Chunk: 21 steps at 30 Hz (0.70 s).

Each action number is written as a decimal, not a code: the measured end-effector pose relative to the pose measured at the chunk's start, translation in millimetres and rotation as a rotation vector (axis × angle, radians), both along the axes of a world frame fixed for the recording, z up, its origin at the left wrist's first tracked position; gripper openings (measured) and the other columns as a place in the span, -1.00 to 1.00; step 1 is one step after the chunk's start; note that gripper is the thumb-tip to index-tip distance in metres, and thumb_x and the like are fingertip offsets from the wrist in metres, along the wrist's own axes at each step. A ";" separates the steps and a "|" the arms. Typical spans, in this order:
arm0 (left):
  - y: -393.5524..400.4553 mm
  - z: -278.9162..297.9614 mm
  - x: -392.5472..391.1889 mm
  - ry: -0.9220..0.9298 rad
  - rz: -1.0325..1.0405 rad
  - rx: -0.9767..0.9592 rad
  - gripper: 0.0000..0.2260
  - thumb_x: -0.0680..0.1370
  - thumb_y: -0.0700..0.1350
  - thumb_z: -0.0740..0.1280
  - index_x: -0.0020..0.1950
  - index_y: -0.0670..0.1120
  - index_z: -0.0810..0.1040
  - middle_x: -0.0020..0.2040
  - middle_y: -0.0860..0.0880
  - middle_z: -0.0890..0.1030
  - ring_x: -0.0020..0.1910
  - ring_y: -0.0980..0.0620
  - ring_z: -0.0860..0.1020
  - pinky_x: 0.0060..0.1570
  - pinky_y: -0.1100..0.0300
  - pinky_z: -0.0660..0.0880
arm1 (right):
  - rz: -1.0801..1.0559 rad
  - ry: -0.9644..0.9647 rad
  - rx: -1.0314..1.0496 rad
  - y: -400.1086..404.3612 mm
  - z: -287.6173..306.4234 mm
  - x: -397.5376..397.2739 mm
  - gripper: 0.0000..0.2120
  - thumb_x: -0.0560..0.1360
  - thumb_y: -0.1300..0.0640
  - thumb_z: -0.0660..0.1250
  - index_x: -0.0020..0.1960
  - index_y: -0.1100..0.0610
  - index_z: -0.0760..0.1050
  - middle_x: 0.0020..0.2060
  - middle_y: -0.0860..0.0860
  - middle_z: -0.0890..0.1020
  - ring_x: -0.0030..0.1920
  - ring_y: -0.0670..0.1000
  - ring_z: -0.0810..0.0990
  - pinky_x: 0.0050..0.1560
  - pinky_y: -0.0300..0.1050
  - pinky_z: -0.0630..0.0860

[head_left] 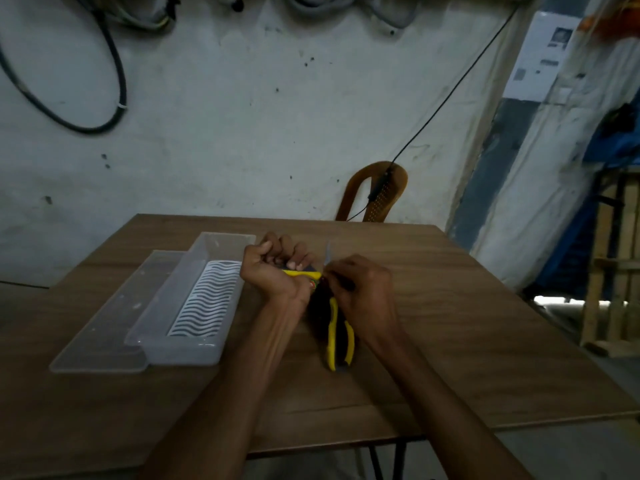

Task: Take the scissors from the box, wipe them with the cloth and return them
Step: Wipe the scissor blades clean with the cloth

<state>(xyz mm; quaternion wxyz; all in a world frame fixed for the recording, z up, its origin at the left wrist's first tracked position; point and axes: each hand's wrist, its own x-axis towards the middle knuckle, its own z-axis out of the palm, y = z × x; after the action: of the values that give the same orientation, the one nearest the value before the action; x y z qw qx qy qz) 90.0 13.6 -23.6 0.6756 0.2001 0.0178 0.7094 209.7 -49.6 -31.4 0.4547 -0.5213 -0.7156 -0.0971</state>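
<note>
Head view: the yellow-handled scissors point(337, 327) are out of the clear plastic box point(194, 299) and held above the counter point(450, 323) between both hands, at about 3 o'clock from the box. The left hand point(273, 271) has its fingers curled tight round one yellow handle, probably to steady the tool. The right hand point(363, 292) pinches near the pivot, just below the blade tip point(328, 252) that points to 12 o'clock; a dark cloth point(317, 306) seems bunched under it, though too dim to be sure. The other handle loops hang toward 6 o'clock. The box lid point(104, 327) lies at 9 o'clock of the box, which stays open for the return. Wiping looks underway; putting the scissors back remains
</note>
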 end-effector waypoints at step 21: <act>5.7 -3.0 -2.4 0.014 0.017 0.026 -0.78 0.30 -0.05 0.14 -0.38 0.00 0.07 -0.47 0.02 0.10 -0.50 0.06 0.09 -0.43 0.21 0.04 | -0.068 0.219 0.045 40.4 39.8 2.2 -0.92 0.47 0.23 0.44 -0.18 0.15 0.69 -0.26 0.00 0.71 -0.25 -0.11 0.63 -0.12 -0.06 0.62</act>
<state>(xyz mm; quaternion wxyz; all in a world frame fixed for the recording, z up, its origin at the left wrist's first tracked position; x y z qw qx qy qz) 87.6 19.2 -26.5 0.6669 0.2135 0.0150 0.7138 211.9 -9.2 8.4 0.5382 -0.5424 -0.6412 -0.0710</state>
